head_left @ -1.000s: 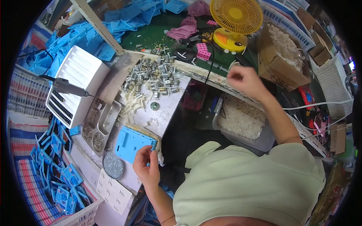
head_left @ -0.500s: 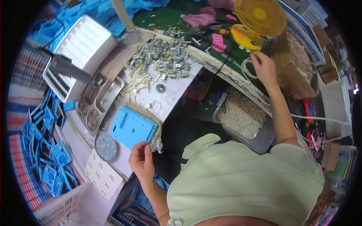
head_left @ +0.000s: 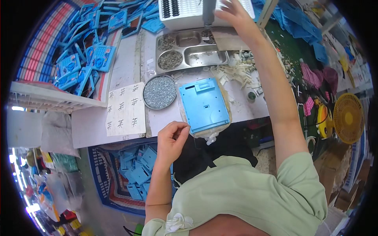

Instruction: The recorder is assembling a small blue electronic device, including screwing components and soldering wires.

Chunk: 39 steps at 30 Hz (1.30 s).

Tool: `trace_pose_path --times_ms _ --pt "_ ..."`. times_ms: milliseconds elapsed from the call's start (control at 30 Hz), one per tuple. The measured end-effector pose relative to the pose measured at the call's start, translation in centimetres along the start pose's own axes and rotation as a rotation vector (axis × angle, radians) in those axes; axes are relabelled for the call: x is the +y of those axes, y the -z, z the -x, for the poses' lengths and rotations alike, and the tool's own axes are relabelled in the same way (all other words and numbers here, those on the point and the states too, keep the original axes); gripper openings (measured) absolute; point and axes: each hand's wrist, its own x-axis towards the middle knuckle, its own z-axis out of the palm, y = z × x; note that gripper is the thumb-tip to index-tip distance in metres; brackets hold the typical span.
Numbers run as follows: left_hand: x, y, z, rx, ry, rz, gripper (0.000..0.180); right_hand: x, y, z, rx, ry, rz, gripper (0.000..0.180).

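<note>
The left hand [head_left: 171,138] curls at the near left corner of a blue panel [head_left: 202,116] on the worktop [head_left: 91,128]; whether its fingers [head_left: 179,126] pinch anything cannot be told. The right hand [head_left: 235,16], fingers spread, is just beside the screwdriver [head_left: 208,13].

We no longer have our right hand [head_left: 235,16] near the yellow fan [head_left: 349,118]; it now reaches just beside the grey electric screwdriver [head_left: 208,13].

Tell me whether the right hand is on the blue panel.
No, the right hand is up beside the grey screwdriver, away from the blue panel near the left hand.
</note>
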Motion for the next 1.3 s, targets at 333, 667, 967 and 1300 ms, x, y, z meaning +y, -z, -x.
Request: trace_pose_path --times_ms 333,667,967,1300 --pt "-2.2 0.1 -1.3 0.113 -0.029 -0.131 0.005 -1.1 -1.6 -0.2 -0.288 -0.118 0.089 0.037" --pt "-0.5 -3.0 -6.0 -0.259 -0.535 -0.711 0.036 -3.1 -0.6 9.4 -0.141 -0.205 -0.172 0.045" --pt "0.5 -3.3 -5.8 -0.298 -0.457 -0.791 0.039 -1.7 -0.1 7.5 -0.180 -0.145 -0.246 0.043" --pt "-3.1 3.1 -9.9 0.233 -0.283 -0.872 0.016 -2.8 -1.0 7.2 -0.090 -0.150 -0.210 0.035"
